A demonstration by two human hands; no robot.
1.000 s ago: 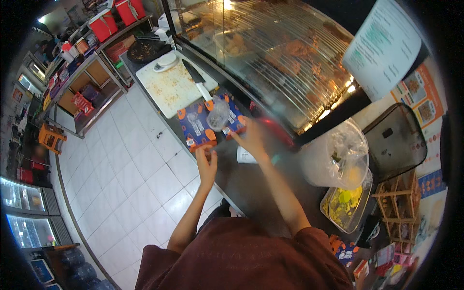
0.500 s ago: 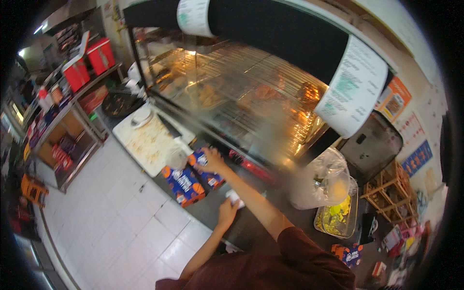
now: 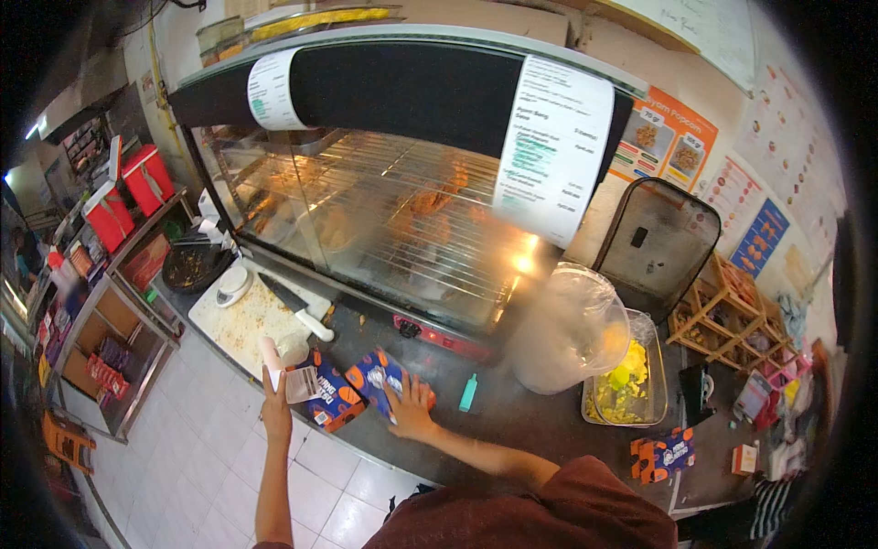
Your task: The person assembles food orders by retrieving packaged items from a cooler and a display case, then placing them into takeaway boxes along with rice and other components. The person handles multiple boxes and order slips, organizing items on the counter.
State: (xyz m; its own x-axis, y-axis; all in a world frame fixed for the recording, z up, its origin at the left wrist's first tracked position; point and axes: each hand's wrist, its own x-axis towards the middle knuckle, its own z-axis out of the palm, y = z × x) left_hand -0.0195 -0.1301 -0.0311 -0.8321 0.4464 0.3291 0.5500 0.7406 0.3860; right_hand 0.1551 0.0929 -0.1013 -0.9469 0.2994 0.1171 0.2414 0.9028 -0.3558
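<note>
My left hand (image 3: pixel 276 407) is closed on a paper slip (image 3: pixel 300 385) with dark print, whose white end curls upward. The slip hangs in front of a blue-and-orange food box (image 3: pixel 335 400) at the counter's near edge, partly hiding it. Just right of it lies a second blue-and-orange box (image 3: pixel 370 373). My right hand (image 3: pixel 411 409) rests on that box's right end with its fingers spread. Beyond the first box stands a small clear cup or bag (image 3: pixel 293 349), partly hidden by the slip.
A white cutting board (image 3: pixel 210 316) holds a knife (image 3: pixel 294 305) and round scale (image 3: pixel 234 285). Behind stands a glass heated display (image 3: pixel 366 220) with fried food. Rightward are a teal marker (image 3: pixel 469 393), plastic-covered tub (image 3: pixel 572 329), tray of yellow pieces (image 3: pixel 625 421) and another box (image 3: pixel 660 457).
My left hand has moved left and raised the slip over the first box. My right hand has shifted to the second box's right end. The view has turned, uncovering the teal marker.
</note>
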